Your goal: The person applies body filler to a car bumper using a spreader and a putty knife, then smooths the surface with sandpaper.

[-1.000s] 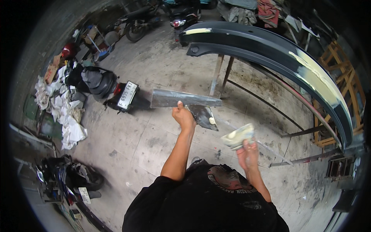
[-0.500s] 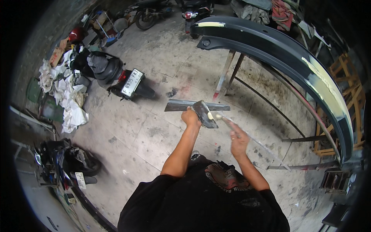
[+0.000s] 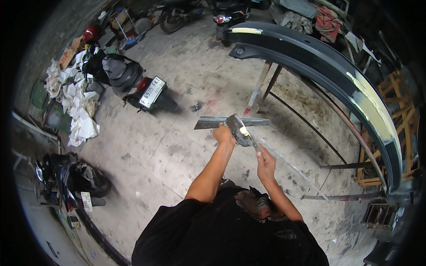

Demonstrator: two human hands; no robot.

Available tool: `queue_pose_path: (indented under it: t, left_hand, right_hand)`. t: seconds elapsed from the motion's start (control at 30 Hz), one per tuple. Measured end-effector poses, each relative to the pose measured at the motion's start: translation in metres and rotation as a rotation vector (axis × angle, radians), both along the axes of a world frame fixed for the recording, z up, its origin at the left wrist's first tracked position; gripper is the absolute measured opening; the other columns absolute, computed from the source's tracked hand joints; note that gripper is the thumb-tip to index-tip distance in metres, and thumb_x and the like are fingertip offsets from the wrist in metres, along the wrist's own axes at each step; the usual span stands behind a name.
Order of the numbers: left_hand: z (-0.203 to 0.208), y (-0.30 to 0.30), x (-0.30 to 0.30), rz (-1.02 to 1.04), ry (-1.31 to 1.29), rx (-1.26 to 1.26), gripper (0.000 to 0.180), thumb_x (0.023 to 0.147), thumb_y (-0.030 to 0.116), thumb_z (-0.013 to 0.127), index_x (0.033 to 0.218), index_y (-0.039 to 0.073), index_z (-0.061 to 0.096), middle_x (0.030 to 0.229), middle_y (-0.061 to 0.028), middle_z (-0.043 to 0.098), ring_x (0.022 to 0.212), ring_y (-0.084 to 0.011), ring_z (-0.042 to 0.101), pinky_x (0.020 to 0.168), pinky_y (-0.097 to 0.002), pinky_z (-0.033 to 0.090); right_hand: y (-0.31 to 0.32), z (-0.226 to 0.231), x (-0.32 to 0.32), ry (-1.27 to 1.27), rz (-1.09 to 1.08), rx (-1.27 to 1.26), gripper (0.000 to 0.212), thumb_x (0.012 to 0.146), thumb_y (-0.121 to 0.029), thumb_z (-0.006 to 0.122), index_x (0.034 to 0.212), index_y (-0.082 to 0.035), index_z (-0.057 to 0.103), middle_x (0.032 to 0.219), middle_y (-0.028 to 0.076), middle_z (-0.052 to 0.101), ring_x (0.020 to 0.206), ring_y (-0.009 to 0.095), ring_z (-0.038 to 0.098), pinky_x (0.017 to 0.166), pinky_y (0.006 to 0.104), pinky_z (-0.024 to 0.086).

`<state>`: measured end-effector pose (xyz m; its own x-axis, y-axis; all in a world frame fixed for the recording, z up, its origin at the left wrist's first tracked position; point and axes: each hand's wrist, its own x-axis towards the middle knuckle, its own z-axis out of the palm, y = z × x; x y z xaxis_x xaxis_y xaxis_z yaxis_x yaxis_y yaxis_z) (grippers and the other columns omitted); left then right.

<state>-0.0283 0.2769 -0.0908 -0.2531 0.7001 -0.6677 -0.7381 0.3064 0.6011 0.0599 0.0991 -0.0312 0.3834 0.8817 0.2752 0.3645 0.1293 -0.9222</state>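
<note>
In the hollow of the dark curved bumper (image 3: 306, 48), well apart from it, my left hand (image 3: 225, 135) grips a dark plate (image 3: 234, 120) bearing a cream dab of putty (image 3: 243, 131). A long grey strip (image 3: 206, 123) crosses behind the plate; whether my fingers clasp that too, I cannot tell. My right hand (image 3: 266, 164), likewise in the bumper's hollow, pinches a thin spreader (image 3: 255, 142), its far end beside the dab; whether they touch isn't clear. Cream filler (image 3: 373, 96) coats part of the bumper's right side. Behind that side stands a slatted wooden crate (image 3: 404, 128), its contents hidden from me. Near the bumper's lower tip sits a boxy metal frame (image 3: 380, 216), too dark inside to make out.
</note>
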Motion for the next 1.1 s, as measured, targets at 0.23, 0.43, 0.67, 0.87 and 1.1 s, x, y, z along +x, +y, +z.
queue_pose_path:
  t: [0.23, 0.43, 0.67, 0.87, 1.1]
  left_hand:
    - [0.008, -0.013, 0.01, -0.1, -0.096, 0.038, 0.023, 0.097, 0.008, 0.046, 0.11, -0.009, 0.049, 0.1, -0.0173, 0.061, 0.084, -0.0259, 0.066, 0.072, -0.0382, 0.056]
    - [0.009, -0.027, 0.009, -0.137, -0.085, 0.038, 0.018, 0.098, 0.011, 0.046, 0.103, -0.006, 0.049, 0.095, -0.015, 0.06, 0.081, -0.0242, 0.065, 0.07, -0.0378, 0.055]
    - [-0.036, -0.016, -0.047, -0.188, 0.258, 0.166, 0.022, 0.098, 0.025, 0.053, 0.094, 0.003, 0.048, 0.084, -0.009, 0.06, 0.064, -0.0193, 0.064, 0.048, -0.0301, 0.05]
    - [-0.084, 0.0, -0.196, 0.024, 0.421, 0.185, 0.027, 0.097, 0.03, 0.053, 0.089, 0.005, 0.046, 0.074, -0.0079, 0.057, 0.053, -0.0189, 0.063, 0.039, -0.0277, 0.047]
    - [-0.107, -0.024, -0.329, 0.367, 0.397, 0.011, 0.018, 0.098, 0.019, 0.048, 0.094, 0.002, 0.048, 0.084, -0.0106, 0.059, 0.059, -0.0191, 0.065, 0.039, -0.0265, 0.045]
  right_hand:
    - [0.004, -0.002, -0.022, 0.46, -0.227, -0.007, 0.028, 0.095, -0.015, 0.058, 0.116, 0.004, 0.058, 0.092, 0.001, 0.062, 0.08, 0.006, 0.051, 0.07, 0.0211, 0.042]
    - [0.011, -0.01, -0.037, 0.538, -0.164, -0.067, 0.025, 0.092, -0.012, 0.063, 0.111, 0.004, 0.059, 0.086, -0.001, 0.062, 0.077, 0.004, 0.05, 0.067, 0.0187, 0.041]
    - [0.032, -0.032, -0.033, 0.798, -0.182, 0.059, 0.029, 0.091, -0.008, 0.062, 0.117, 0.0, 0.053, 0.093, 0.002, 0.062, 0.082, 0.009, 0.059, 0.068, 0.0244, 0.049]
    - [0.029, -0.028, -0.014, 1.076, -0.091, 0.023, 0.039, 0.09, -0.007, 0.061, 0.126, -0.01, 0.046, 0.113, 0.007, 0.06, 0.096, 0.024, 0.064, 0.072, 0.0457, 0.058]
    - [0.04, -0.06, -0.023, 1.087, -0.056, -0.046, 0.038, 0.088, -0.007, 0.062, 0.124, -0.007, 0.049, 0.116, 0.009, 0.061, 0.097, 0.025, 0.066, 0.074, 0.0453, 0.059]
